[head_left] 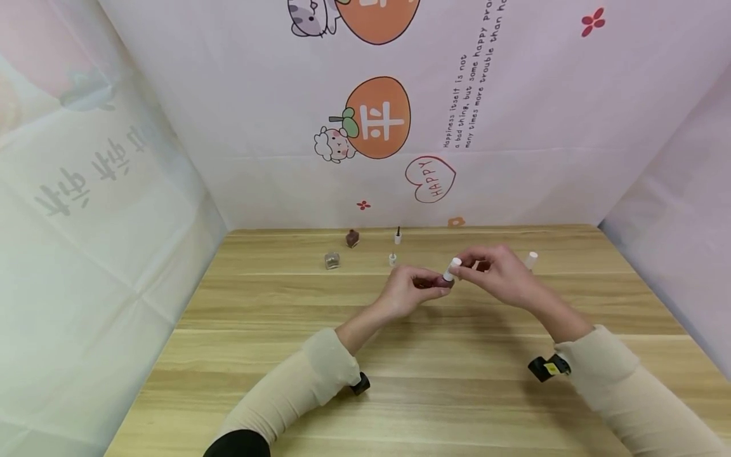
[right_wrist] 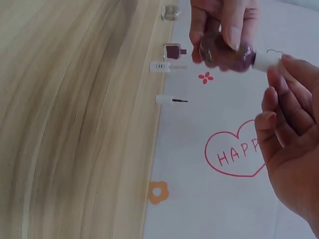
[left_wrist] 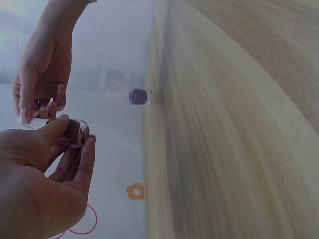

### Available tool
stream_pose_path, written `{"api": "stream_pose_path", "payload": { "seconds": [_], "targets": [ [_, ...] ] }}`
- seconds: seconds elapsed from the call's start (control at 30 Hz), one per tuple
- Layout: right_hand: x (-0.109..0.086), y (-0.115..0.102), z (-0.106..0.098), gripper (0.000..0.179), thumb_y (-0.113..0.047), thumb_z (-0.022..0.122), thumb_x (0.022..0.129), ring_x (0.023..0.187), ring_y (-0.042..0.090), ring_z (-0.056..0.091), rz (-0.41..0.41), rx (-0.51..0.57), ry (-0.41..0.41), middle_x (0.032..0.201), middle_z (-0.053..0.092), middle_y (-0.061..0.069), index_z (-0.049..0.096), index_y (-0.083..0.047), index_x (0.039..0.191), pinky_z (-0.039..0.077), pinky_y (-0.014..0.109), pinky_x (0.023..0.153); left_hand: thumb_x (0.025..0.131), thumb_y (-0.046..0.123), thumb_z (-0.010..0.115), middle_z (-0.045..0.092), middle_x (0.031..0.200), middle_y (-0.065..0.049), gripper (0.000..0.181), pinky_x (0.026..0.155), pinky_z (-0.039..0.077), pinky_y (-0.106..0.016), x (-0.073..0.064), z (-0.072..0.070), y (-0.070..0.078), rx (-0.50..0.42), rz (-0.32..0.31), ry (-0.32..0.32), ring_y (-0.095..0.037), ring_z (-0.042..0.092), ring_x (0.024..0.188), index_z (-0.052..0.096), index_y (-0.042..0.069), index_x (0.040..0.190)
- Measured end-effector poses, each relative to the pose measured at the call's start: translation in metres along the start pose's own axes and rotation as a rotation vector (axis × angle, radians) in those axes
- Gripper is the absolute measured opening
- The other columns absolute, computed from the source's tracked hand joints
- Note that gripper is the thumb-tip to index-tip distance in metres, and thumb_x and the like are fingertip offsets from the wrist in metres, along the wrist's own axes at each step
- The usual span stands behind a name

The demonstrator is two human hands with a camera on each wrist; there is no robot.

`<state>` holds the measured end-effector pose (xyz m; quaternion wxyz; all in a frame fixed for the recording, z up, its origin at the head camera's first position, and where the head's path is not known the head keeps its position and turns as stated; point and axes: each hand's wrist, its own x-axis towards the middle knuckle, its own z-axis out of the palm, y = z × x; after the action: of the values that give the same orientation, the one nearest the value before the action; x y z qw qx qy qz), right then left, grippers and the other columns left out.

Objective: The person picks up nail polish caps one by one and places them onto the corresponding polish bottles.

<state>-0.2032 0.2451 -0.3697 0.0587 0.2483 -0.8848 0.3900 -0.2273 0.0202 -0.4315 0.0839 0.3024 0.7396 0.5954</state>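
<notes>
In the head view my left hand grips a small dark mauve nail polish bottle above the table. My right hand pinches the bottle's white cap between thumb and fingers. The left wrist view shows the glass bottle tilted on its side, held by the left thumb and fingers. In the right wrist view the cap sits at the bottle's neck, with the right fingertips on its far end.
Near the back edge stand an uncapped dark polish bottle and a clear one. Two white brush caps stand right of them, brushes up. Behind the right hand is another white-capped bottle. A printed cloth hangs behind the table.
</notes>
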Motion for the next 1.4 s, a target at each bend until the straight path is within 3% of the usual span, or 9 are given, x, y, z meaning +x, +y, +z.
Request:
{"api": "stream_pose_path", "payload": {
  "seconds": [0.33, 0.63, 1.03, 1.4],
  "targets": [
    [0.000, 0.003, 0.010, 0.012, -0.026, 0.073, 0.098, 0.076, 0.027, 0.066, 0.067, 0.058, 0.087, 0.093, 0.075, 0.003, 0.076, -0.015, 0.102, 0.053, 0.026, 0.062, 0.091, 0.013, 0.080, 0.079, 0.097, 0.004, 0.015, 0.078, 0.060, -0.025, 0.005, 0.003, -0.001, -0.019, -0.008, 0.041, -0.006, 0.073, 0.087, 0.081, 0.009, 0.105],
    [-0.003, 0.014, 0.017, 0.013, -0.014, 0.075, 0.095, 0.088, 0.014, 0.069, 0.011, 0.141, 0.135, 0.100, 0.074, 0.003, 0.076, -0.009, 0.107, 0.057, 0.022, 0.074, 0.089, 0.009, 0.080, 0.078, 0.098, 0.000, 0.014, 0.080, 0.060, -0.025, 0.009, 0.007, -0.008, -0.031, 0.004, 0.053, -0.006, 0.073, 0.087, 0.077, 0.007, 0.103],
    [-0.009, 0.021, 0.023, 0.019, -0.006, 0.075, 0.094, 0.095, 0.015, 0.072, 0.018, 0.286, 0.165, 0.108, 0.072, 0.013, 0.074, -0.003, 0.113, 0.059, 0.022, 0.081, 0.091, 0.009, 0.079, 0.077, 0.099, 0.002, 0.014, 0.083, 0.059, -0.024, 0.010, 0.013, -0.009, -0.019, -0.027, 0.061, -0.004, 0.071, 0.091, 0.078, 0.007, 0.105],
    [-0.012, 0.021, 0.022, 0.024, -0.014, 0.073, 0.097, 0.102, 0.014, 0.071, 0.092, 0.251, 0.187, 0.112, 0.073, 0.014, 0.072, -0.004, 0.119, 0.056, 0.018, 0.085, 0.091, 0.008, 0.078, 0.077, 0.100, 0.001, 0.016, 0.083, 0.059, -0.023, 0.014, 0.016, -0.006, -0.005, -0.037, 0.075, -0.004, 0.071, 0.092, 0.078, 0.007, 0.107]
  ]
}}
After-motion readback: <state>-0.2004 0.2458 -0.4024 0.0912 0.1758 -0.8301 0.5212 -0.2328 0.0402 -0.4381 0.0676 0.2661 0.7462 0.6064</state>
